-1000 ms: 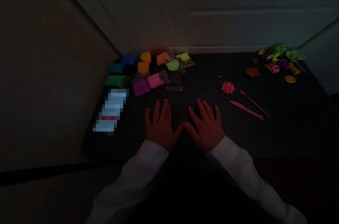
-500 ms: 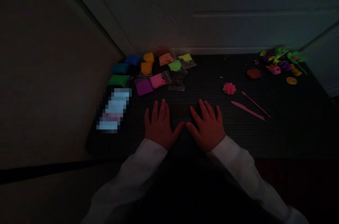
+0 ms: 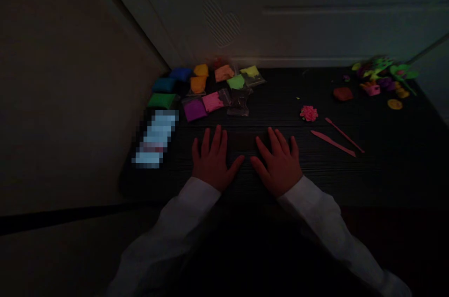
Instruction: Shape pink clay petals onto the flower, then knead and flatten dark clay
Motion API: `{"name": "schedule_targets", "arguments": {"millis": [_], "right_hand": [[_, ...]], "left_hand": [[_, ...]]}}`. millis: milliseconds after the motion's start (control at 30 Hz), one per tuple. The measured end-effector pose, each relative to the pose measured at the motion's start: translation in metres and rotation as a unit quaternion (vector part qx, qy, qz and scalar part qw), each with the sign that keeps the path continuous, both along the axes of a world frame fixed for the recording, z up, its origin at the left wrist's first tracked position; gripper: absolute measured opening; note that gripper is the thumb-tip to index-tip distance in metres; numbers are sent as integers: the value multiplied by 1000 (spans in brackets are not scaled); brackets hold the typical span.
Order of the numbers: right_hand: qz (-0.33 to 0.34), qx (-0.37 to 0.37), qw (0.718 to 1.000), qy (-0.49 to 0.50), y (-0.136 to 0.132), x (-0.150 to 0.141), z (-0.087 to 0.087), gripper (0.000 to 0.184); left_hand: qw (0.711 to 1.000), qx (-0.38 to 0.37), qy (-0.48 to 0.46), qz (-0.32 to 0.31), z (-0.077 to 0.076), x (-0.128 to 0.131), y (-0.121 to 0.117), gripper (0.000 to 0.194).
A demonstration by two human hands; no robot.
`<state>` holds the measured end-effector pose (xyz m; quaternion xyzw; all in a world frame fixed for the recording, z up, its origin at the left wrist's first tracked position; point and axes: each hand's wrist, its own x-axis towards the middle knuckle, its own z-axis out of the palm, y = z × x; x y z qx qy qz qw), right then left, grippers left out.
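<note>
My left hand (image 3: pixel 213 159) lies palm down on the dark table (image 3: pixel 242 177), its fingers spread and holding nothing. Beside it, my right hand (image 3: pixel 279 162) rests the same way, with a small gap between the two thumbs. A dim dark brown rectangular patch (image 3: pixel 241 141) shows between the fingers of both hands; what it is I cannot make out. To the right of my right hand lie a pink modelling knife (image 3: pixel 333 143) and a thin pink stick tool (image 3: pixel 344 134). Just beyond them sits a pink ruffled flower (image 3: pixel 309 113).
Several bags of coloured clay, such as a purple one (image 3: pixel 195 110), a pink one (image 3: pixel 213 101) and a green one (image 3: pixel 162 100), lie back left. A lit, blurred screen (image 3: pixel 156 139) is at the left. A reddish-brown lump (image 3: pixel 343 94) and colourful clay figures (image 3: pixel 380 77) stand back right.
The camera view has shifted slightly, so the table things appear a little further right and higher. My thumbs are slightly further apart; both hands stay flat on the table.
</note>
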<state>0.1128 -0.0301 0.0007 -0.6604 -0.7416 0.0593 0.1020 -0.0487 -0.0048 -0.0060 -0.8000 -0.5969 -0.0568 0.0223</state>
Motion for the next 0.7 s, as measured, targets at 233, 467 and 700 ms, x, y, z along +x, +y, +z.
{"name": "schedule_targets", "arguments": {"millis": [233, 467, 700], "right_hand": [[-2, -7, 1000, -5, 1, 1, 0, 55], [3, -11, 1000, -11, 1, 1, 1, 55], [0, -7, 1000, -7, 1, 0, 0, 55]], "left_hand": [[1000, -1, -1, 27, -1, -6, -1, 65], [999, -7, -9, 34, 0, -4, -1, 65], [998, 19, -33, 41, -1, -10, -3, 76]]}}
